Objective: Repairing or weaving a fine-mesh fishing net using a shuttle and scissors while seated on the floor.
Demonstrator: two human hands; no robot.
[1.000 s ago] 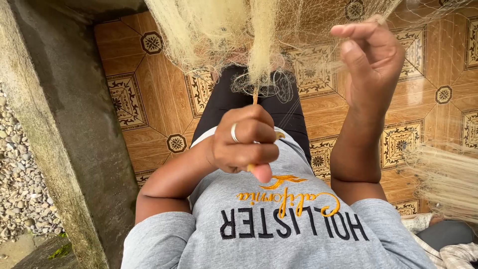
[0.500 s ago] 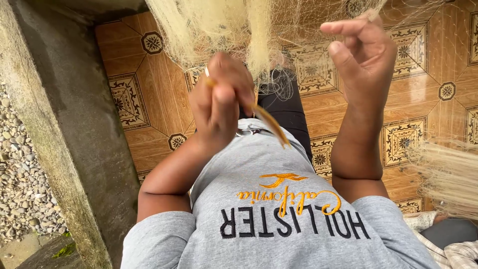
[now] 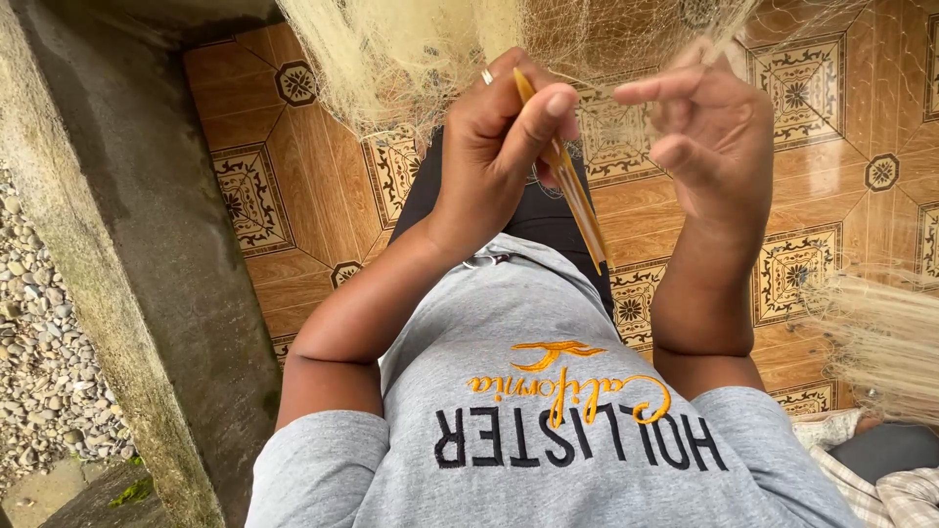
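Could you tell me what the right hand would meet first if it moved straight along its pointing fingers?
Probably the left hand, which grips the needle, though depth is unclear.

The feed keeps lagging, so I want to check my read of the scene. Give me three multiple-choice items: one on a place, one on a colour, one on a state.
1. Where is the ring?
A) on the left hand
B) on the other hand
C) on neither hand

2. What colour is the netting needle?
A) blue
B) amber yellow
C) black

3. How is the netting needle held?
A) dropped, out of both hands
B) hanging loose by a thread
C) pinched in the left hand's fingers

Answers:
1. A, the band sits on a finger of the left hand, near the top of it.
2. B, its slim shaft shows amber yellow against the dark trousers.
3. C, the thumb and fingers close on its upper end, just below the pale net.
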